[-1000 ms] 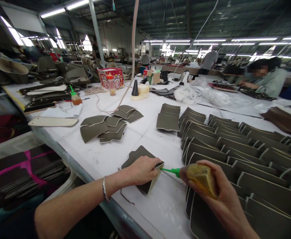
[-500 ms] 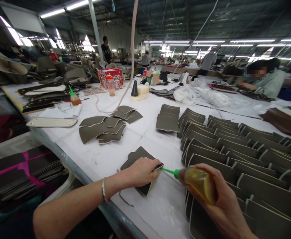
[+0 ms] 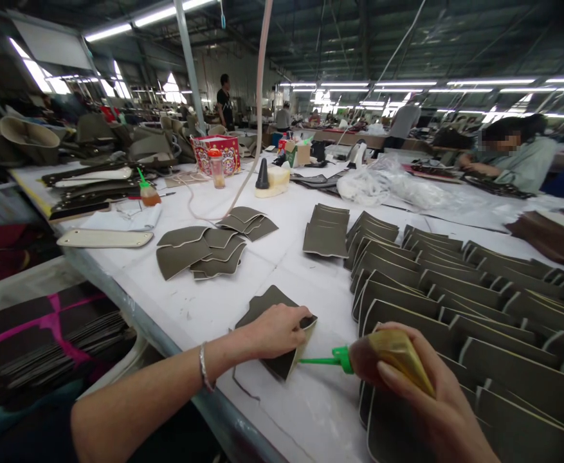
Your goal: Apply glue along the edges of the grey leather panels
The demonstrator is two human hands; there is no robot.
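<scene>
We see one big white table point(image 3: 166, 308). Rows of dark grey-green, leathery pieces point(image 3: 460, 302), too many to count, fill the table's right side. One white bin point(image 3: 132, 363) sits beside the table's left edge; in it is one dark bundle point(image 3: 21, 321) with a pink band. Two loose piles point(image 3: 180, 254) of grey-green pieces lie left of the table's middle. Near the table's front edge is one single leathery piece point(image 3: 265, 307). Our left hand point(image 3: 282, 329) lies on it, palm down, fingers bent and gripping its edge. Our right hand point(image 3: 438, 392) wraps around one tilted, see-through bottle point(image 3: 397, 360) of yellow-brown liquid above the table, its green tip point(image 3: 323, 361) just beside the single leathery piece. At the table's back left stands one small bottle point(image 3: 149, 195) with orange-brown liquid inside.
</scene>
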